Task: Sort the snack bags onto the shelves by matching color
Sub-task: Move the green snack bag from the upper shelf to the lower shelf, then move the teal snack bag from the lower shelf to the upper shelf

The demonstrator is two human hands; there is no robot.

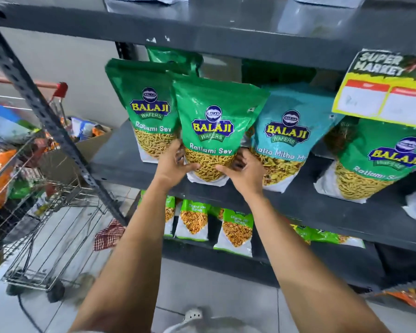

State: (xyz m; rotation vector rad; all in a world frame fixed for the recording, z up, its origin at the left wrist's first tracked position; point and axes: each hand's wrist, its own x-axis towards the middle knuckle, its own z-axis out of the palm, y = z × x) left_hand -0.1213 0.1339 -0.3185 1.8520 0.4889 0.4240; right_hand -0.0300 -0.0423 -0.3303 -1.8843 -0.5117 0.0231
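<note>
Bag held: green snack bag [214,131] is gripped at its lower corners by the left hand [175,162] and right hand [244,171].
Place: above the near edge of the shelf [120,164], overlapping a green bag [144,109] at left, a teal bag [286,138] at right.
Long axis: upright, top tilted far.
Nearer hand: neither can be judged nearer; the bag sits between both.

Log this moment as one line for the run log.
step: shelving | held: green Ratlami Sev bag | left hand grip: on | right hand grip: on | neighbour: teal bag

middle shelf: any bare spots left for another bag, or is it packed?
Bare shelf board shows left of the leftmost green bag, out to the slanted upright. Centre is crowded: the held green bag, gripped by left hand and right hand, overlaps that bag and the teal bag. A narrow dark gap separates teal from the right green bag.
</note>
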